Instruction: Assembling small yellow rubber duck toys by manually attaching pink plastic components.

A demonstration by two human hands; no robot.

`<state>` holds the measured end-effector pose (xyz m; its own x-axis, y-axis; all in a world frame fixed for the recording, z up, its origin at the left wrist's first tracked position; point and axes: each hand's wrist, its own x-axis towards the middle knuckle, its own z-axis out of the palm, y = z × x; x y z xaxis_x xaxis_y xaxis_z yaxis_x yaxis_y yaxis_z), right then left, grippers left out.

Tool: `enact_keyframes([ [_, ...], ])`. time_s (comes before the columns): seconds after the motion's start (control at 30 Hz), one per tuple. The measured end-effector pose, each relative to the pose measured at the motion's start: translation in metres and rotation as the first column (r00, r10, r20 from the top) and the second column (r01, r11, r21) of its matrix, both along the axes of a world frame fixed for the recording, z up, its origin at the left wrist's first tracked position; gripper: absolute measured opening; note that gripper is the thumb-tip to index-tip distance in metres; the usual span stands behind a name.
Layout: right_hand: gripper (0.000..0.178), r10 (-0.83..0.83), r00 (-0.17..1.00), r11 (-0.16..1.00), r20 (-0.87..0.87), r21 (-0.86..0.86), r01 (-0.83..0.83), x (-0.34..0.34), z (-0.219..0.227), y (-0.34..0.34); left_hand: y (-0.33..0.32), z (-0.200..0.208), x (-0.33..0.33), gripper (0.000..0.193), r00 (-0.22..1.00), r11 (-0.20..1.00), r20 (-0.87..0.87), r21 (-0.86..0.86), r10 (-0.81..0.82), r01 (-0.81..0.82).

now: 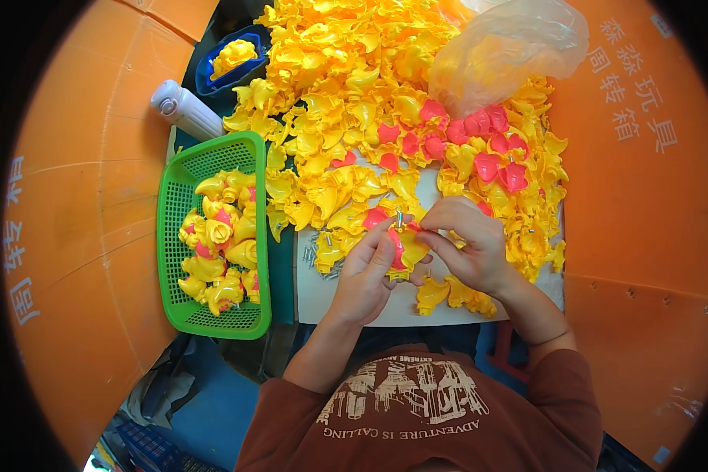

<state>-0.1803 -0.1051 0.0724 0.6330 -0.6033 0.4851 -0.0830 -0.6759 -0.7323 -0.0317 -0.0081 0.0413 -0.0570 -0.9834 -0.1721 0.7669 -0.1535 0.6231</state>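
Observation:
My left hand (367, 271) grips a yellow toy duck (410, 253) with a red part fitted in it, held just above the white work board (322, 295). My right hand (470, 240) pinches the top of the same duck, where a small metal pin (399, 219) sticks up. A large heap of yellow duck shells (334, 94) covers the table behind my hands, with red heart-like pieces (480, 138) scattered at its right. A few small metal screws (316, 253) lie on the board to the left of my left hand.
A green mesh basket (177, 236) at the left holds several assembled ducks. Behind it lie a white bottle (185, 110) and a blue tray (240, 71) with yellow parts. A clear plastic bag (511, 47) rests at the back right. Orange panels (94, 197) wall both sides.

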Motion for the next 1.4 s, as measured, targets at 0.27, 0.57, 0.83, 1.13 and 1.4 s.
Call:
enact_keyframes([
  [0.27,0.021,0.002,0.998,0.977,-0.057,-0.211,-0.014,-0.001,-0.004,0.001,0.001,-0.001,-0.003,0.043,0.999,0.999,0.036,0.002,0.039,-0.039],
  [0.57,0.025,0.090,0.994,0.838,0.066,0.534,-0.111,-0.001,-0.018,0.005,0.009,-0.013,0.000,0.050,0.990,0.998,0.138,-0.060,0.039,-0.031],
  [0.83,0.027,0.053,0.998,0.786,0.030,0.616,-0.060,0.023,-0.045,0.008,0.023,-0.034,0.012,0.043,0.990,0.991,0.081,0.059,0.118,-0.123],
  [1.13,0.027,-0.096,0.804,0.995,-0.587,-0.041,0.089,0.044,-0.062,-0.042,0.018,-0.027,0.036,0.037,0.932,0.922,-0.027,0.159,0.361,-0.353],
  [1.4,0.036,0.003,0.608,0.999,-0.794,0.032,0.036,0.025,-0.035,-0.002,0.023,-0.031,0.045,0.039,0.921,0.922,-0.124,0.176,0.369,-0.346],
])
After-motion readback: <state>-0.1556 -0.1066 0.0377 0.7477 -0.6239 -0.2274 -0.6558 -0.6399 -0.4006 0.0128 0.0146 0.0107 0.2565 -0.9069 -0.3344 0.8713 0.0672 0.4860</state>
